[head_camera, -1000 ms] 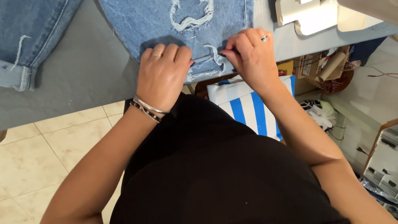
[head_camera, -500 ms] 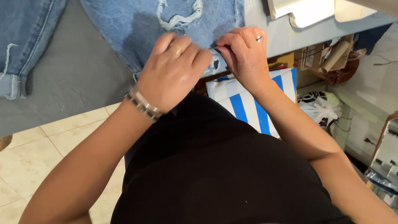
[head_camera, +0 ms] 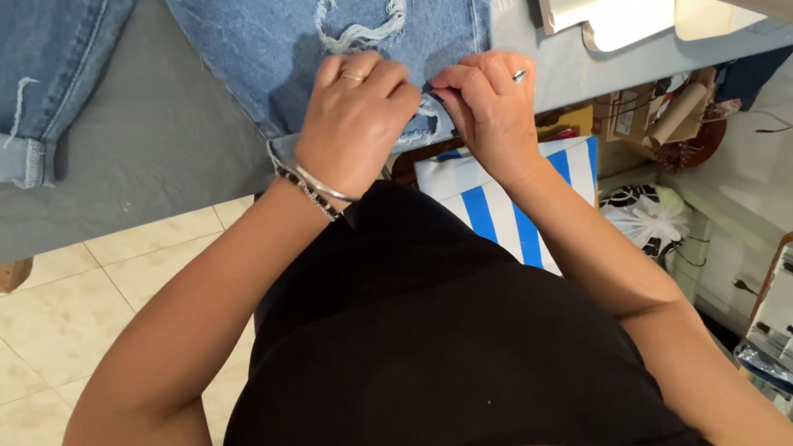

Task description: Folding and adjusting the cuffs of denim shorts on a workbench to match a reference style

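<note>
You are pinching the frayed hem (head_camera: pixel 429 118) of the blue jeans leg (head_camera: pixel 371 14) between both hands: your left hand (head_camera: pixel 358 117) is closing over it from nine o'clock, your right hand (head_camera: pixel 493 105) from three o'clock, fingertips nearly meeting. The hem is hanging right at the grey table (head_camera: pixel 139 174) edge at six o'clock, so uneven pulling is likely risking skewing it or tearing the ripped patch (head_camera: pixel 360 6) at twelve o'clock.

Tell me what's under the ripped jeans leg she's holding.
A grey table lies under the ripped jeans leg. Both hands, left and right, cover its hem edge.
</note>
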